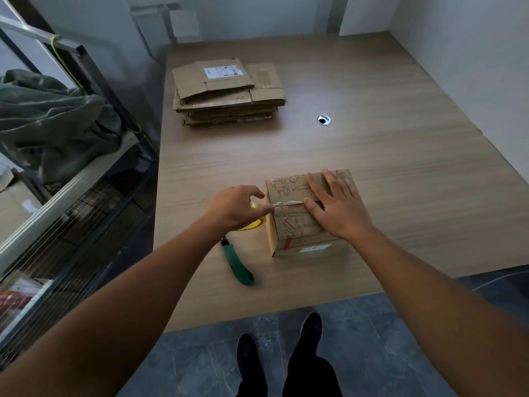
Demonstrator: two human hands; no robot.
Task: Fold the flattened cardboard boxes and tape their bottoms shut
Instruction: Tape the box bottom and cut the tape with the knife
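Head view: the stack of flattened boxes [226, 93] sits at upper centre-left, well apart from your work. Lower down, your left hand [234, 206] curls around the yellow tape roll [253, 223], just left of the folded box [289, 224] at frame centre. The green knife [237, 265] lies below that hand. A tape strip [287, 204] runs left to right along the flap seam. Your right hand [337, 207] presses the flaps flat, fingers straight. With the roll already past the box's left edge, the cut likely comes next, and your left hand is nearer the knife.
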